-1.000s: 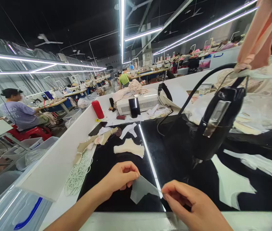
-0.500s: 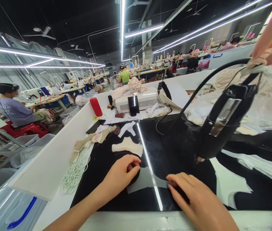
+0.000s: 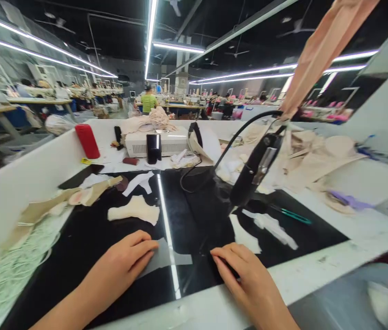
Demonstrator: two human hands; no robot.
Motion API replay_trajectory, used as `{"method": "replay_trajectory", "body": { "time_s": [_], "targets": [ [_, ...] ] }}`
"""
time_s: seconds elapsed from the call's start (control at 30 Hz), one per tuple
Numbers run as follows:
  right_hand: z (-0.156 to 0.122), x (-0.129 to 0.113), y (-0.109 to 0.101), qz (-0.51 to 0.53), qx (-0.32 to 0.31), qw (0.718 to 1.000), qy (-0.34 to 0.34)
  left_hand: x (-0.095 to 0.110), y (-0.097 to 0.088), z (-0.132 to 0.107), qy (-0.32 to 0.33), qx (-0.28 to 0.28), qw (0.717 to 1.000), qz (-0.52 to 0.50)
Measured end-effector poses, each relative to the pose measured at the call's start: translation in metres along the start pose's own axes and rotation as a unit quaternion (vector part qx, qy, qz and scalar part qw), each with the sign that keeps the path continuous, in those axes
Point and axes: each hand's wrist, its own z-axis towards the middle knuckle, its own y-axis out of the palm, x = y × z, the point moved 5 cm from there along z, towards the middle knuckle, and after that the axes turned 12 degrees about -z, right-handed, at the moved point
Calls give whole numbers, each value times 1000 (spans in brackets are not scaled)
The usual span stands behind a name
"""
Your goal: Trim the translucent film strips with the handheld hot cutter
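A sheer grey fabric piece [image 3: 169, 257] lies on the glossy black work surface [image 3: 200, 215]. The fingers of my left hand [image 3: 125, 259] are closed at its left end, covering part of it. My right hand [image 3: 245, 275] is apart from that piece, low over the black surface to the right. Its thumb and fingertips are pressed together, and whatever may be between them is hidden. A cream cut piece [image 3: 135, 211] and a white forked piece [image 3: 139, 184] lie beyond my left hand. Past my right hand are a pale cut piece [image 3: 244, 233] and crumpled white fabric [image 3: 271, 229].
A black handheld device [image 3: 257, 169] hangs from a pink cloth strip [image 3: 320, 64] above the right side. Teal-handled tweezers [image 3: 296, 216] lie right. Pale cord [image 3: 15, 270] heaps at left. A white box [image 3: 173, 141], black phone-like object [image 3: 153, 149] and red case [image 3: 87, 141] stand behind.
The view has swung to the right. My right hand has come away from the sheer piece's right end, which now lies uncovered. My left hand stays at the left end.
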Motion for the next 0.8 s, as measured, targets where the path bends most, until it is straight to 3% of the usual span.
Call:
{"method": "replay_trajectory", "body": {
  "time_s": [0.17, 0.27, 0.47, 0.63, 0.8],
  "targets": [
    [-4, 75, -49, -148, 23, 984, 98, -12, -5, -5, 47, 70, 996, -13],
    [0, 107, -60, -206, 33, 971, 114, -16, -3, -8, 62, 95, 994, -11],
    [25, 139, -37, -276, 6, 955, 109, -25, 4, -14, 48, 94, 994, 8],
    [44, 143, -17, -335, -63, 936, 91, -21, 2, -11, 54, 88, 995, 3],
    [49, 143, -10, -380, -132, 910, 96, -16, 0, -9, 64, 86, 994, -4]
  ]
}}
